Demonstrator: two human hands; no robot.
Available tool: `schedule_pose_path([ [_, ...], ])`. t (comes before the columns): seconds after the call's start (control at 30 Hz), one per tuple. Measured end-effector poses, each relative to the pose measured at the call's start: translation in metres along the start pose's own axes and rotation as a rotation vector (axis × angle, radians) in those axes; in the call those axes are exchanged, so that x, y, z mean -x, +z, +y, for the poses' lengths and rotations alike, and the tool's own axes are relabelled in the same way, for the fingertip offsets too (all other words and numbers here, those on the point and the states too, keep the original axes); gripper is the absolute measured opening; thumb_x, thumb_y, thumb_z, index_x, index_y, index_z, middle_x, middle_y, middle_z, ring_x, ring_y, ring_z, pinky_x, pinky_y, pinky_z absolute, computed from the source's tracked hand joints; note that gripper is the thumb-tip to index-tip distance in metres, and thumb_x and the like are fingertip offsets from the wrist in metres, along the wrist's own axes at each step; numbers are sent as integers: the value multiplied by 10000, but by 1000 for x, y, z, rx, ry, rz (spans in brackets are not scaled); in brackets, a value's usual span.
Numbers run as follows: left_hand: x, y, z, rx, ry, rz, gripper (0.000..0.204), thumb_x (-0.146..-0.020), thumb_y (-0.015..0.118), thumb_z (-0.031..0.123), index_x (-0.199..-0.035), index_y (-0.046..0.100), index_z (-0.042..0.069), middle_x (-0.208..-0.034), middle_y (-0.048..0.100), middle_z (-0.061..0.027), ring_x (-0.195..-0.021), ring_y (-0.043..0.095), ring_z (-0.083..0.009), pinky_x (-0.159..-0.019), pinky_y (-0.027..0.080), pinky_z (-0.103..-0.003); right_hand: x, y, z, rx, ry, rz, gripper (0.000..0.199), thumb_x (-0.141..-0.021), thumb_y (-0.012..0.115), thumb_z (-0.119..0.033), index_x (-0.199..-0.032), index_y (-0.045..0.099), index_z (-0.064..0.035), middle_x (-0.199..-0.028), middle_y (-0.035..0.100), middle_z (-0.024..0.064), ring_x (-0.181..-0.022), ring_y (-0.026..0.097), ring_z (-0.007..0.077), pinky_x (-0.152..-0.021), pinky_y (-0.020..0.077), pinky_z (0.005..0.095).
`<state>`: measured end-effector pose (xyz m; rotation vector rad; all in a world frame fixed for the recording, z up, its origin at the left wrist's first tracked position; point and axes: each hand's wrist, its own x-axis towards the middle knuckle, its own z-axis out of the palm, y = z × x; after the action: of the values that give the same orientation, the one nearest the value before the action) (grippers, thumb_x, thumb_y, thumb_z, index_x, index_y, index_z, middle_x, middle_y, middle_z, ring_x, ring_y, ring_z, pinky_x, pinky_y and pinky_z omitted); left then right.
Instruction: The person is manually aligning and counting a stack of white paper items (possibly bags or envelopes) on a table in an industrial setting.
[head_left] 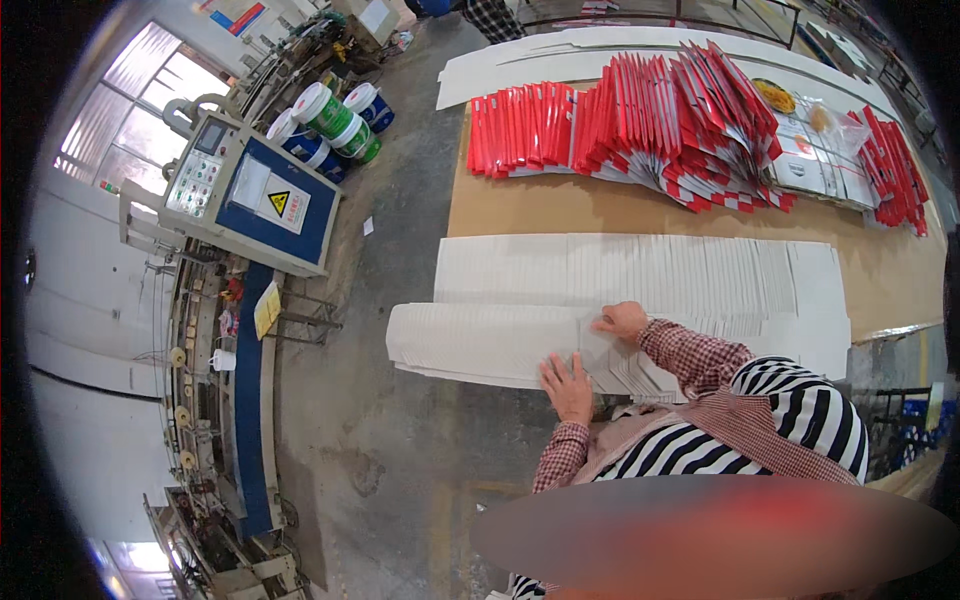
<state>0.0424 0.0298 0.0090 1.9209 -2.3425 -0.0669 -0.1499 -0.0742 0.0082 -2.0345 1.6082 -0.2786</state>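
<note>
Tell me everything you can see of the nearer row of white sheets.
The nearer row of white sheets looks like plain paper or thin card, many pieces overlapping in a long, flat-lying band. Its left end is smooth; fanned edges show toward the right. It lies before a second white row. The left hand and right hand touch it.

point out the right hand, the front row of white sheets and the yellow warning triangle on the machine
Right hand (627, 320): head view, on the back of the hand.
Front row of white sheets (480, 335): head view, on its left part.
Yellow warning triangle (280, 204): head view, on its middle.
</note>
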Motion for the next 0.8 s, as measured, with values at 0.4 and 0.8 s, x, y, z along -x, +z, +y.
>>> schedule_pose_path([
  [0.4, 4, 3, 5, -21, -8, 23, 567, -782, 584, 289, -1291, 360, 177, -1345, 249, -232, -1210, 253, -453, -962, 258, -540, 5, 12, 7, -6, 34, 63, 482, -762, 526, -523, -702, 572, -47, -674, 579, 171, -668, 570, 339, -608, 433, 441],
  [0.8, -1, 12, 6, -55, -13, -23, 484, -858, 467, 275, -1316, 331, 198, -1391, 139, -258, -1256, 138, -489, -980, 198, -570, -5, 8, 22, -37, 16, 61, 498, -770, 532, -511, -657, 527, -26, -608, 528, 164, -595, 526, 333, -560, 400, 420],
])
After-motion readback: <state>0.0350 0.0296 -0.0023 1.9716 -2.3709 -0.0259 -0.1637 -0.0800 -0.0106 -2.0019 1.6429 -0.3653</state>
